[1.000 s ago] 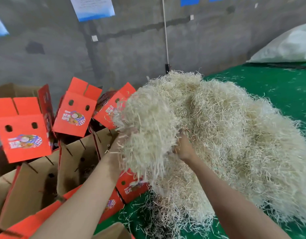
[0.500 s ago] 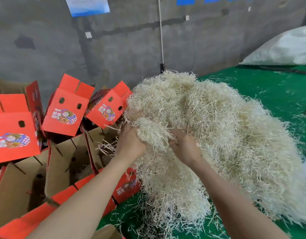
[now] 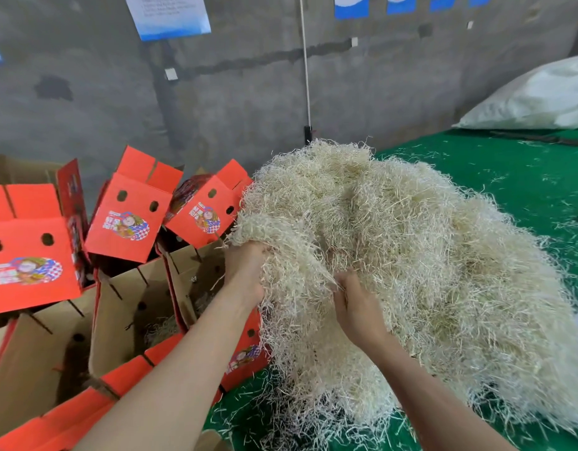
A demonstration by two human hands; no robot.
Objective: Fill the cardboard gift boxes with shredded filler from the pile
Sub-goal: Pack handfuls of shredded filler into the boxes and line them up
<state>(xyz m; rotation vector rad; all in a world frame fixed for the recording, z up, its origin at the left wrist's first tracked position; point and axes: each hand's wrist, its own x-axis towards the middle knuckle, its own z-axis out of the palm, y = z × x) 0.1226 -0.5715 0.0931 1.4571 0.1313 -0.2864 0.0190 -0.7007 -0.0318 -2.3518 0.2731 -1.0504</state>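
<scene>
green mat under filler pile — grey wall | left hand, right hand — both clutch filler

Nothing is reading legibly. The red boxes at left and the upper-left wall sheet are showing only blurred print.

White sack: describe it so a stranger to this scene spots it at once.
Find the pale filler pile on the green surface, then follow that surface to its far right end by the grey wall. The white sack lies there: smooth and white, unlike the stringy filler and the red boxes.
</scene>
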